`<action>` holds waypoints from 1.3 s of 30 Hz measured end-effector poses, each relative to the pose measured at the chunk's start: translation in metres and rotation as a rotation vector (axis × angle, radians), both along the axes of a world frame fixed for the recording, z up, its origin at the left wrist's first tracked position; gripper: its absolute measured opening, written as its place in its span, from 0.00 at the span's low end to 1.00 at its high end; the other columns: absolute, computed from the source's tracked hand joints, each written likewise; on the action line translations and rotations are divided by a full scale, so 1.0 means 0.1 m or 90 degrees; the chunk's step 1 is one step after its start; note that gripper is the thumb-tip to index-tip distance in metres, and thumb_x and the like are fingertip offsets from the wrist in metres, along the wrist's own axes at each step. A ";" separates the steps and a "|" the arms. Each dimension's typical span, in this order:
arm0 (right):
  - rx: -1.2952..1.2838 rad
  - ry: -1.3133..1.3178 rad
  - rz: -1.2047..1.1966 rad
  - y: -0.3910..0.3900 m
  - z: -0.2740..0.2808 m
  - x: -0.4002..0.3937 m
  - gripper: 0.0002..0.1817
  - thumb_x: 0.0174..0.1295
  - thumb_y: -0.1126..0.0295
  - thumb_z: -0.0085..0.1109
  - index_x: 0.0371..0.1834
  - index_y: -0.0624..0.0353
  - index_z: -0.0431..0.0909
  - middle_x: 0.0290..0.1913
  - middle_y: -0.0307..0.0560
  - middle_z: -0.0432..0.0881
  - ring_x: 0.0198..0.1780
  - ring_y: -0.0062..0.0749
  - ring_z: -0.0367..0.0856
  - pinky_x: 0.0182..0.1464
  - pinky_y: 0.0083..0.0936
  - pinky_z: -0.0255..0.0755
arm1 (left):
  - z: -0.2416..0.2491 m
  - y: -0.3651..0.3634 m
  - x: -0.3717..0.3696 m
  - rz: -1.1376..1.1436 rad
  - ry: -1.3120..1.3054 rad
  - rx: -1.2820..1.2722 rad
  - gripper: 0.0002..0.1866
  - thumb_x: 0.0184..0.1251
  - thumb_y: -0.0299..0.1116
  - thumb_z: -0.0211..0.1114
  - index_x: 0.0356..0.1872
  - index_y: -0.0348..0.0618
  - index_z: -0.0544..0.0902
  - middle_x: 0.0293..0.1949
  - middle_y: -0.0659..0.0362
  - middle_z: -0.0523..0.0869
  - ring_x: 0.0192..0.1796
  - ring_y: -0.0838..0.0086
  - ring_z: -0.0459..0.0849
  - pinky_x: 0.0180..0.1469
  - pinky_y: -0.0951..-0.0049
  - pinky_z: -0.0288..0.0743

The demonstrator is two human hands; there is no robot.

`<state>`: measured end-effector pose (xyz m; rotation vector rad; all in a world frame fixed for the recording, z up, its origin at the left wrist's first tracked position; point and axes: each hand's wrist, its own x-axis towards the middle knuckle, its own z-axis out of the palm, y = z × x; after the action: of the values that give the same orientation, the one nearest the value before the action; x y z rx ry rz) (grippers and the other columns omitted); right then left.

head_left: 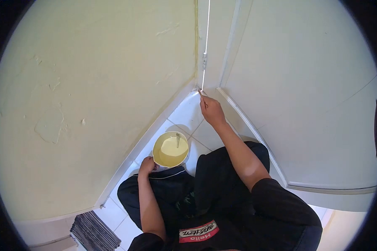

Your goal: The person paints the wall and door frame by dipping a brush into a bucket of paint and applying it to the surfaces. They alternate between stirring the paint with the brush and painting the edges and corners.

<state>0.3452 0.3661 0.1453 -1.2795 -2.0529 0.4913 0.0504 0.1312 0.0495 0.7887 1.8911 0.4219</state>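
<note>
My left hand (147,166) is closed on the near left side of a pale yellow pot (156,152), where a handle may be hidden by my fingers. Pale yellow paint-like liquid (174,147) fills part of it, and a narrow grey metallic piece (178,140) shows inside. My right hand (212,109) reaches into the corner, its fingers closed around what looks like a small paintbrush (200,92). The tip is at the bottom of the door frame (200,50), beside the wall's end; most of the brush is hidden by my hand.
A pale yellow wall (92,83) with peeling patches rises on the left, with a white baseboard (155,121) below. An open white door (305,92) stands on the right; a hinge (204,60) sits above my right hand. White tiles (205,134) lie underneath. A dark striped mat (94,232) is at lower left.
</note>
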 end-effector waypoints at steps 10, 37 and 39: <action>0.091 0.115 -0.032 -0.03 0.08 -0.01 0.14 0.70 0.67 0.52 0.45 0.67 0.82 0.37 0.63 0.84 0.38 0.57 0.84 0.44 0.46 0.78 | -0.15 -0.01 -0.06 -0.007 0.023 -0.018 0.18 0.68 0.41 0.55 0.44 0.33 0.81 0.32 0.50 0.89 0.31 0.65 0.88 0.31 0.64 0.79; 0.029 0.165 -0.012 -0.08 0.25 0.14 0.15 0.74 0.66 0.50 0.44 0.67 0.82 0.38 0.65 0.83 0.40 0.58 0.84 0.44 0.43 0.78 | -0.70 -0.07 -0.06 -0.151 0.137 0.048 0.24 0.73 0.43 0.52 0.53 0.31 0.82 0.40 0.43 0.89 0.35 0.61 0.89 0.41 0.58 0.81; 0.096 0.183 0.007 -0.02 0.14 0.10 0.15 0.74 0.66 0.50 0.44 0.67 0.82 0.38 0.64 0.84 0.41 0.57 0.84 0.44 0.42 0.78 | -0.58 -0.04 -0.02 -0.194 0.146 0.028 0.25 0.74 0.45 0.51 0.54 0.32 0.82 0.41 0.43 0.89 0.36 0.60 0.90 0.43 0.57 0.81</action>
<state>0.3554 0.3643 0.1589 -1.0439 -1.8196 0.4850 0.0484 0.1275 -0.0087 1.1770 1.9329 0.1888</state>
